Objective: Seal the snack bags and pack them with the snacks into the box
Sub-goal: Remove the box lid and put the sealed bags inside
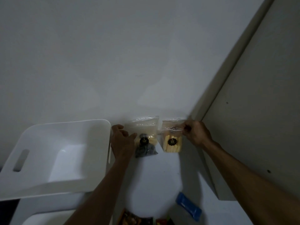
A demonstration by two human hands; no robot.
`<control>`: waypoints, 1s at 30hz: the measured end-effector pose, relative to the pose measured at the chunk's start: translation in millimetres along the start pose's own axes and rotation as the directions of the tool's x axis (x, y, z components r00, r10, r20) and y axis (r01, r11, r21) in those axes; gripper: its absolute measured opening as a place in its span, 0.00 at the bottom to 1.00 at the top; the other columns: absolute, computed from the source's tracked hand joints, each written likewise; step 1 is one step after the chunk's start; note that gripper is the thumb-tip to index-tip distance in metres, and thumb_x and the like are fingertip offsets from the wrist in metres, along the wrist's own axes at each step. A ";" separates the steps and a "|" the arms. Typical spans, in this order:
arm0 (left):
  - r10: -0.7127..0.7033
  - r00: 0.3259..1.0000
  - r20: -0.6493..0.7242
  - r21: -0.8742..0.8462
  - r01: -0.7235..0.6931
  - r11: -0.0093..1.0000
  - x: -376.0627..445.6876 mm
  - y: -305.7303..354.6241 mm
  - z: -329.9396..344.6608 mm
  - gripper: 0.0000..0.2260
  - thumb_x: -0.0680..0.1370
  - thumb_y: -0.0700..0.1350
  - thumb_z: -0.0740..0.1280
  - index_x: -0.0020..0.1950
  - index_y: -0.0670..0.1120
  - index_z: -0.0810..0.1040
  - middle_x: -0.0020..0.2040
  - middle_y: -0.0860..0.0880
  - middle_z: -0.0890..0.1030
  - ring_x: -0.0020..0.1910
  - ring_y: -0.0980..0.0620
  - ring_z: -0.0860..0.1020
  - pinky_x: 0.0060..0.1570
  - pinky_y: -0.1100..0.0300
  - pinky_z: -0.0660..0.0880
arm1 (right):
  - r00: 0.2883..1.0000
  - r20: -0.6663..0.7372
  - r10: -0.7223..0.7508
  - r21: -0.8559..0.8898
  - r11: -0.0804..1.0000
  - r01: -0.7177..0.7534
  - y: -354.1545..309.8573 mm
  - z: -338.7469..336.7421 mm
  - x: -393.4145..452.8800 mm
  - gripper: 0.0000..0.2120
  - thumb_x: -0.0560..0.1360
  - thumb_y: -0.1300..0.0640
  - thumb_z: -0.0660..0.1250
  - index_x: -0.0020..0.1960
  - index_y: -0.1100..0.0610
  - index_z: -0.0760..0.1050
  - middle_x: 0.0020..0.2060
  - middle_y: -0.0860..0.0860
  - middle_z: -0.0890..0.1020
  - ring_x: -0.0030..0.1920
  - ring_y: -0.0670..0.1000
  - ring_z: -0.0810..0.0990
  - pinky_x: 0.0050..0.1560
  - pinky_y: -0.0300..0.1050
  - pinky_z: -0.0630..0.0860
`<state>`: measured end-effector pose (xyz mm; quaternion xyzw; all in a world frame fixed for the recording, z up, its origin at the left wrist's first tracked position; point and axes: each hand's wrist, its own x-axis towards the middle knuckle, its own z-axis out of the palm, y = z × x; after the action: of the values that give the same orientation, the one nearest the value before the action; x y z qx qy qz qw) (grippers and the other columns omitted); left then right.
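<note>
We pinch yellow-snack bag (172, 135) top in right hand (195, 133); left hand (122, 141) spread, beside dark-snack bag (146, 137). Film light, floppy, slippery; grip at seal strip.

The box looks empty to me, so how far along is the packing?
Early. The white box holds nothing yet. In hand: the right hand pinches the top of the yellow-snack bag, seemingly sealing it; the left hand rests at the dark-snack bag. Left: packing both, plus the blue packet.
</note>
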<state>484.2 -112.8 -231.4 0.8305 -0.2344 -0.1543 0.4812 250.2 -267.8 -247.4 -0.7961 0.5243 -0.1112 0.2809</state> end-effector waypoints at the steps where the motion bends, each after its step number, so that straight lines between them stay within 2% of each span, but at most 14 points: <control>1: -0.006 1.000 0.003 -0.007 0.006 1.000 -0.4 -0.2 0.4 0.22 0.66 0.40 0.78 0.53 0.47 0.70 0.37 0.52 0.75 0.38 0.51 0.76 0.44 0.57 0.71 | 1.000 0.000 -0.006 -0.002 1.000 0.006 0.2 0.1 0.3 0.07 0.70 0.59 0.69 0.37 0.48 0.77 0.32 0.44 0.80 0.40 0.50 0.81 0.41 0.48 0.78; 5: 0.031 0.999 0.014 0.002 -0.031 1.000 3.4 -5.8 5.6 0.20 0.65 0.41 0.78 0.50 0.46 0.72 0.42 0.50 0.76 0.42 0.49 0.76 0.49 0.52 0.75 | 1.000 0.000 -0.001 0.034 0.999 0.001 0.3 1.9 2.2 0.05 0.67 0.56 0.67 0.39 0.46 0.77 0.32 0.45 0.80 0.39 0.50 0.81 0.41 0.50 0.79; 8: 0.179 0.981 0.081 0.170 -0.190 0.967 8.0 -10.0 10.5 0.17 0.68 0.43 0.76 0.53 0.47 0.74 0.52 0.48 0.76 0.54 0.46 0.74 0.53 0.51 0.73 | 1.000 0.002 -0.016 0.028 0.999 0.016 1.5 3.8 5.0 0.06 0.67 0.55 0.68 0.41 0.46 0.77 0.33 0.46 0.81 0.38 0.50 0.81 0.41 0.51 0.80; 11: 0.201 0.974 0.102 0.262 -0.221 0.939 9.5 -9.2 12.1 0.17 0.70 0.44 0.74 0.57 0.48 0.76 0.59 0.47 0.74 0.61 0.46 0.71 0.55 0.51 0.72 | 1.000 -0.003 -0.027 0.031 0.999 0.027 2.6 4.2 6.3 0.05 0.67 0.55 0.68 0.42 0.48 0.78 0.34 0.46 0.82 0.39 0.50 0.81 0.41 0.52 0.80; 13: 0.191 0.976 0.102 0.259 -0.211 0.942 11.6 -9.0 13.0 0.17 0.71 0.44 0.74 0.57 0.48 0.75 0.58 0.46 0.74 0.61 0.45 0.71 0.55 0.49 0.73 | 1.000 -0.007 -0.027 0.038 0.999 0.027 2.7 5.0 6.8 0.05 0.66 0.55 0.67 0.42 0.47 0.77 0.34 0.46 0.82 0.39 0.50 0.81 0.41 0.52 0.80; 18: 0.191 0.975 0.116 0.215 -0.213 0.953 13.8 -10.7 15.8 0.18 0.70 0.45 0.75 0.56 0.50 0.73 0.50 0.49 0.78 0.55 0.45 0.74 0.52 0.48 0.75 | 1.000 -0.005 -0.026 0.040 0.999 0.026 3.0 5.6 7.2 0.05 0.66 0.53 0.66 0.42 0.47 0.78 0.34 0.46 0.82 0.38 0.49 0.81 0.41 0.50 0.80; 24: 0.221 0.968 0.122 0.279 -0.247 0.928 13.3 -8.3 17.4 0.23 0.71 0.45 0.74 0.64 0.52 0.74 0.61 0.46 0.73 0.63 0.45 0.70 0.58 0.50 0.73 | 0.999 0.001 -0.043 0.034 0.999 0.043 1.9 6.1 8.5 0.04 0.68 0.56 0.67 0.40 0.47 0.77 0.33 0.45 0.81 0.38 0.49 0.80 0.41 0.51 0.80; 30: 0.251 0.955 0.160 0.346 -0.292 0.891 14.8 -7.9 18.2 0.17 0.70 0.46 0.74 0.58 0.50 0.77 0.59 0.46 0.72 0.61 0.43 0.71 0.56 0.49 0.73 | 0.998 -0.007 -0.056 0.038 0.998 0.056 0.6 5.1 8.0 0.04 0.67 0.57 0.67 0.39 0.49 0.77 0.32 0.47 0.80 0.37 0.51 0.80 0.40 0.51 0.79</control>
<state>489.8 -130.6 -247.7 0.8546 -0.3993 -0.0851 0.3210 255.6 -273.5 -252.8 -0.8047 0.5005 -0.1312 0.2912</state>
